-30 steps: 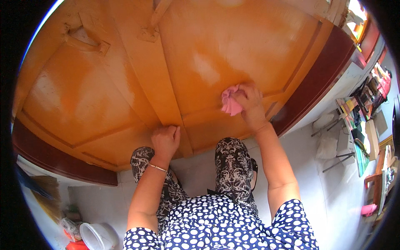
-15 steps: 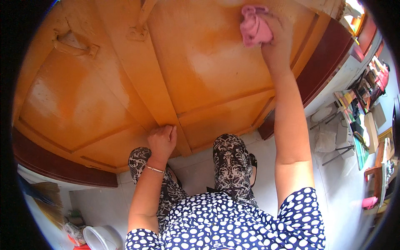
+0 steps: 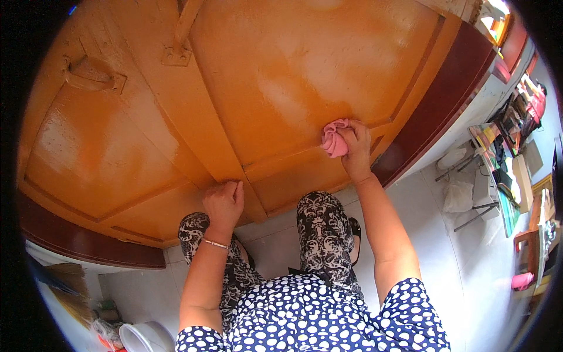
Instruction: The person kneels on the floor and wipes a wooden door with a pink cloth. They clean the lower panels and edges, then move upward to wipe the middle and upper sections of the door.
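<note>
The pink cloth (image 3: 333, 138) sits right of the frame's centre, bunched and pressed on the orange double door (image 3: 281, 88) near a moulding. The right hand (image 3: 355, 146) grips it with closed fingers. The left hand (image 3: 223, 202), curled into a loose fist and holding nothing, leans on the door's middle strip lower down. The step in hand seems to be wiping the right panel; the next stroke probably needs steady pressure along the moulding. A white bucket (image 3: 143, 337) stands at lower left.

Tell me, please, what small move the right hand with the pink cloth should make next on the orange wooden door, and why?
Probably a short stroke sideways: the right hand presses the crumpled pink cloth on the orange wooden door near a panel ridge, while the left hand braces.
</note>
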`<state>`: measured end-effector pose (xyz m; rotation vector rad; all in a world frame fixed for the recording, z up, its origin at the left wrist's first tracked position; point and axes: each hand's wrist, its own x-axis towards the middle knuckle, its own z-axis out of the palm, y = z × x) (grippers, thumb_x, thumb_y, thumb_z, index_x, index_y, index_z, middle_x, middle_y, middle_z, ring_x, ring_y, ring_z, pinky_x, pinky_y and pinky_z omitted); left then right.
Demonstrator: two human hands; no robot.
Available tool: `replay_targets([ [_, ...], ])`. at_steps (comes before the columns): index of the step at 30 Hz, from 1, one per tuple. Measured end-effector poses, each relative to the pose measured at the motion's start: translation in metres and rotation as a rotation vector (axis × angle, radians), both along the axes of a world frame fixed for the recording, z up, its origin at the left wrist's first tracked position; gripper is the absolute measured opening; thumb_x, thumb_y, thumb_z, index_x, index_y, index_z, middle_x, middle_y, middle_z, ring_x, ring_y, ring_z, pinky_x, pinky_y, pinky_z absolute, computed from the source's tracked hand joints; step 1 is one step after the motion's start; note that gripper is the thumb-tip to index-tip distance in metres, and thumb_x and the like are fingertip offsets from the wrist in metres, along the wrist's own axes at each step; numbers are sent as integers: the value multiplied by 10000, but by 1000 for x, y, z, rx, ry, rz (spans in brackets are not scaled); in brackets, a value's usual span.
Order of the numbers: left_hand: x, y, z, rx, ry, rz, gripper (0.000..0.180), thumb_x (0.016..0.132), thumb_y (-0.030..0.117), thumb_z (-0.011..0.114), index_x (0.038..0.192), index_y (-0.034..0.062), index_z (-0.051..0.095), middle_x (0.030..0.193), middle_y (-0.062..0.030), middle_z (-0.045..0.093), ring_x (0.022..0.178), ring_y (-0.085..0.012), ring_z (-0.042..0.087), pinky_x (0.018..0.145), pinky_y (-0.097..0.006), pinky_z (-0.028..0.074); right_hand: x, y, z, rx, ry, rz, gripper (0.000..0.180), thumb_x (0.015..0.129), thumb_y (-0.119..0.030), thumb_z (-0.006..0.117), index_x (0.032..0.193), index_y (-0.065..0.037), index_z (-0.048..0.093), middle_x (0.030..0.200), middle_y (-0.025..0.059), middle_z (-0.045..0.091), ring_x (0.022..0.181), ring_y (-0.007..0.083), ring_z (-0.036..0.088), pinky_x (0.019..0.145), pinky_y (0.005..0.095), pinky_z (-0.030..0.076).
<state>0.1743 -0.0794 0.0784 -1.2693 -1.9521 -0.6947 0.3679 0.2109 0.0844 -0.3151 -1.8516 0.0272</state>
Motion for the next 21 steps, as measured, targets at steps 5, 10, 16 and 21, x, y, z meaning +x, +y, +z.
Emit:
replay_targets([
  [5, -4, 4, -3, 3, 42, -41, 229, 832, 178, 703, 662, 64, 601, 614, -123, 602, 573, -329, 592, 542, -437, 464, 4, 13, 30, 82, 56, 49, 494, 616, 71, 694, 1071, -119, 658, 1094, 139, 608, 998, 355, 603, 854, 422, 490],
  [10, -9, 0, -12, -21, -14, -36, 231, 839, 185, 699, 670, 64, 599, 619, -121, 605, 577, -327, 596, 540, -434, 465, -2, 21, 159, -189, 429, 494, 377, 715, 13, 711, 1076, -84, 659, 1085, 150, 639, 1025, 361, 598, 869, 424, 496],
  [16, -7, 1, -12, -22, -38, -35, 223, 850, 184, 690, 683, 71, 594, 620, -127, 597, 584, -335, 592, 541, -437, 466, 12, 22, 255, 455, 471, 20, 108, 813, -33, 679, 914, -3, 654, 990, 119, 628, 935, 272, 600, 815, 343, 480],
  [21, -4, -1, -8, -30, -19, -45, 236, 848, 165, 690, 670, 64, 573, 613, -131, 582, 582, -333, 586, 539, -433, 462, 13, 41, 189, 256, 356, -4, 425, 689, 61, 720, 1083, -86, 661, 1110, 122, 651, 1068, 335, 586, 910, 394, 477],
])
